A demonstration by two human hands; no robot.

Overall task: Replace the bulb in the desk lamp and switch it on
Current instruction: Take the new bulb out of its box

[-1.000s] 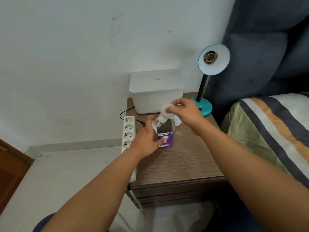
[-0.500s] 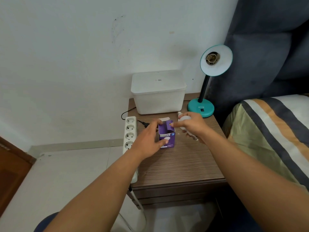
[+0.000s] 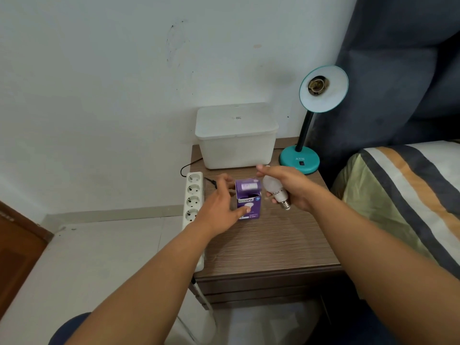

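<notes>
A teal desk lamp (image 3: 299, 160) stands at the back right of the bedside table (image 3: 268, 247). Its shade (image 3: 328, 95) faces me and its socket (image 3: 318, 85) holds no bulb. My right hand (image 3: 293, 188) grips a white bulb (image 3: 273, 189), screw base pointing down and toward me. A purple bulb box (image 3: 249, 199) stands upright on the table just left of the bulb, its top flap down. My left hand (image 3: 219, 207) is around the box's left side, thumb on its front.
A white lidded plastic tub (image 3: 236, 138) sits at the back of the table. A white power strip (image 3: 193, 197) hangs along the table's left edge with a black plug in it. A striped bed (image 3: 408, 195) lies to the right, a dark padded headboard behind the lamp.
My right hand lifted the bulb out of the box, then carried it down to the box's right side with its base turned downward. The box's top flap has gone down.
</notes>
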